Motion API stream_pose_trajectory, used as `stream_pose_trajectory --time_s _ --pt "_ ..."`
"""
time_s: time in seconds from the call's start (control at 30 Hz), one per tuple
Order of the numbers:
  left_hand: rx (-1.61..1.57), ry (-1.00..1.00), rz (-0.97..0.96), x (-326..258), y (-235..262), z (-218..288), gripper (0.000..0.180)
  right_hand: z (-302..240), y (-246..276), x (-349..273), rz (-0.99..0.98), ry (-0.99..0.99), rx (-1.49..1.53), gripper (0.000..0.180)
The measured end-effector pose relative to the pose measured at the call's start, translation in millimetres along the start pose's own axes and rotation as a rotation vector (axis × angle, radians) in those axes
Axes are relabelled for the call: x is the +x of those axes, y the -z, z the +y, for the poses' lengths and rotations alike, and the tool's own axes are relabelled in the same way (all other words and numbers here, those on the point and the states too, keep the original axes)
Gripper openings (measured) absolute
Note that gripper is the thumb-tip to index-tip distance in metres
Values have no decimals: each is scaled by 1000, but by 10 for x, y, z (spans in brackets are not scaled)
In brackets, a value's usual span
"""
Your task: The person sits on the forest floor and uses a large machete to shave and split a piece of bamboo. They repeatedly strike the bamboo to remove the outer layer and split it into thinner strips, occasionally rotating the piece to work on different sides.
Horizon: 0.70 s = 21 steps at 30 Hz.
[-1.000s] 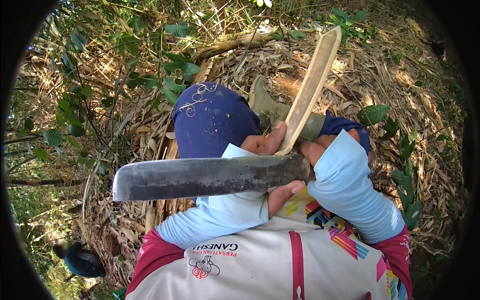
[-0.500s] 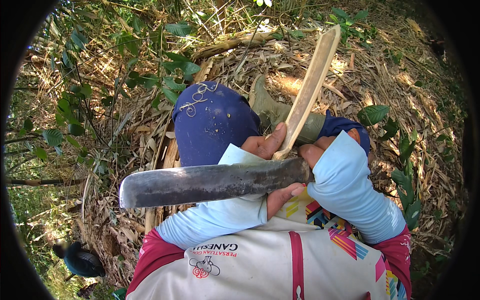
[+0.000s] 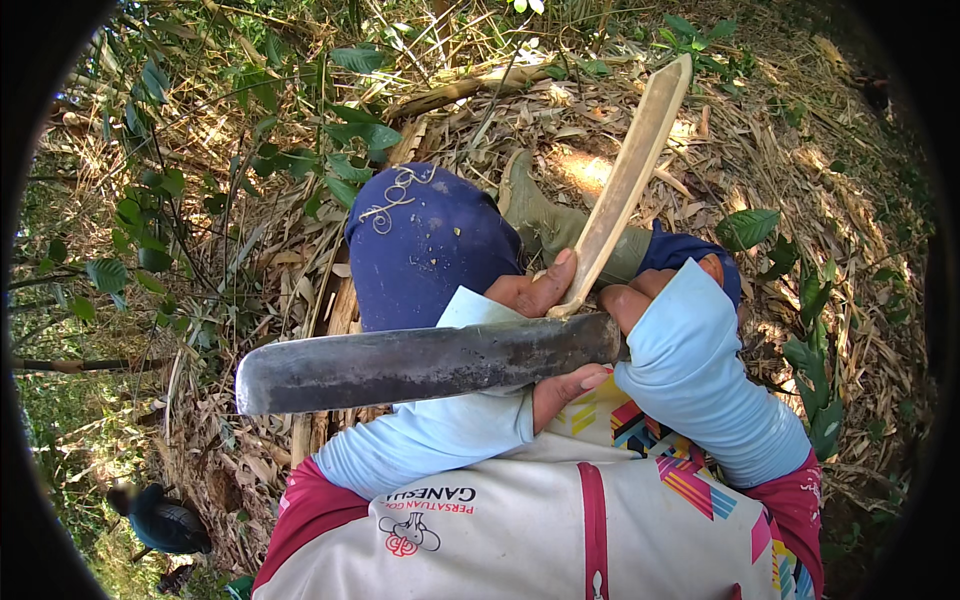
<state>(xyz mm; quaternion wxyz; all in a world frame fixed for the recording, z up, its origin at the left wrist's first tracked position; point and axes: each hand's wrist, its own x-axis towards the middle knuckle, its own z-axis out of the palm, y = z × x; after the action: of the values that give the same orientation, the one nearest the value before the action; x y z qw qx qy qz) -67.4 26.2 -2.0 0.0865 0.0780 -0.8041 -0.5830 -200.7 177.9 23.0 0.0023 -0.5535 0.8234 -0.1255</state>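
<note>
A long pale strip of split bamboo (image 3: 632,185), its far end cut to a slanted tip, stands up from my left hand (image 3: 540,288), which is closed on its lower end. Crossing in front of that hand is the broad dark blade of a machete (image 3: 430,368), hiding the palm and the strip's bottom. The blade reaches leftward and has a blunt, squared tip. My right hand (image 3: 628,303) is closed at the blade's right end; the handle is mostly hidden by the fingers and the light blue sleeve. The strip's base meets the upper edge of the blade.
My bent knee (image 3: 425,245) in dark blue cloth, with curled shavings (image 3: 398,198) on it, is just beyond the blade. A green boot (image 3: 545,215) rests on dry leaf litter. Leafy plants (image 3: 350,135) grow at left; a crouching person (image 3: 165,520) is at lower left.
The bamboo strip's upper end has shifted slightly to the right. The machete's blade has moved a little left. Both hands keep their hold.
</note>
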Motion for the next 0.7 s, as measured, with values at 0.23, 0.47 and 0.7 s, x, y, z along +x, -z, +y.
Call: stream_pose_trajectory --time_s 0.23,0.47,0.7 --pt "86 -31 -61 -7 46 21 91 -23 41 12 70 4 27 14" --pt "18 -106 -20 32 60 -5 95 -15 32 -17 47 60 12 17" --pt "45 -203 11 57 82 -15 90 -26 50 -11 14 77 33 21"
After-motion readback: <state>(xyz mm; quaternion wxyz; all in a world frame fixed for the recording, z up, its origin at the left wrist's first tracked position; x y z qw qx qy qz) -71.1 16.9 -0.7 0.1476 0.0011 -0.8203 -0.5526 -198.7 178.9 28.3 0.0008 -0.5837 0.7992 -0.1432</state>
